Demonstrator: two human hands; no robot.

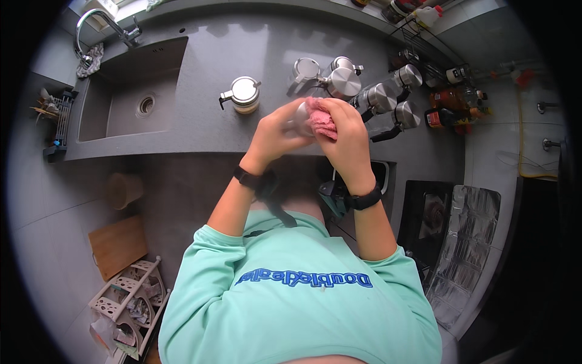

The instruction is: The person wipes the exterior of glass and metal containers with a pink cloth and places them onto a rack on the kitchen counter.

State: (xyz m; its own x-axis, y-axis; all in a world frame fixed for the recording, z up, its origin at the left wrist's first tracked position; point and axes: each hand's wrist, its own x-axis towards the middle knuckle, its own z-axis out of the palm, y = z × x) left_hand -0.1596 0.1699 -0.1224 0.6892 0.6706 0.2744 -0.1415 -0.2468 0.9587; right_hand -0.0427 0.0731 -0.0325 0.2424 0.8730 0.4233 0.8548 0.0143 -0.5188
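My left hand grips a clear glass or plastic jar, partly blurred, over the counter's front edge. My right hand presses a bunched pink cloth against the jar's right end. Left of my hands, a lidded glass jar with a metal top and handle stands on the grey counter, some pale contents low inside it. Just beyond my hands, several metal-lidded glass containers stand close together. To the right, more handled glass containers with steel tops stand in a group.
A sink with a chrome faucet is set in the counter at left. Sauce and oil bottles and a wire rack are at right. A black gas stove lies near right, a wooden board and shelf rack lower left.
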